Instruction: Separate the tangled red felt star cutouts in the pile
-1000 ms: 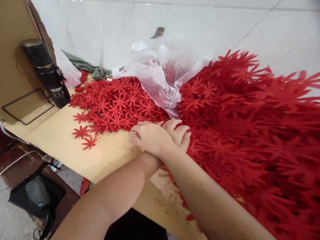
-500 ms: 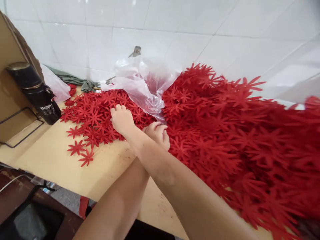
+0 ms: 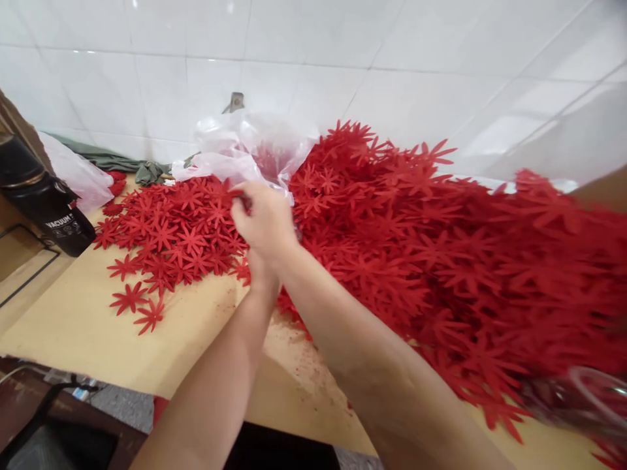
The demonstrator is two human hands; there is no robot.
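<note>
My right hand (image 3: pixel 266 219) is closed, fingers curled together, and a bit of a red flower-shaped cutout shows at its fingertips. It crosses over my left forearm, in front of my left hand (image 3: pixel 263 266), whose fingers are hidden; only the wrist side shows. To the left spreads a smaller, flatter pile of red flower cutouts (image 3: pixel 181 225) with narrow petals. A much larger heap of the same cutouts (image 3: pixel 382 222) rises to the right. A clear plastic bag (image 3: pixel 235 160) lies behind my hands, between the two piles.
A black vacuum flask (image 3: pixel 46 202) leans at the left beside a white plastic bag (image 3: pixel 78 173). Green cloth (image 3: pixel 108 156) lies along the tiled wall (image 3: pixel 313 59). Three cutouts lie loose on the tan board (image 3: pixel 88 313). A clear plastic object (image 3: pixel 573 398) sits at the lower right.
My right hand has lifted off the left pile and come right, in front of my left hand, which was visible before. The view has turned to the right.
</note>
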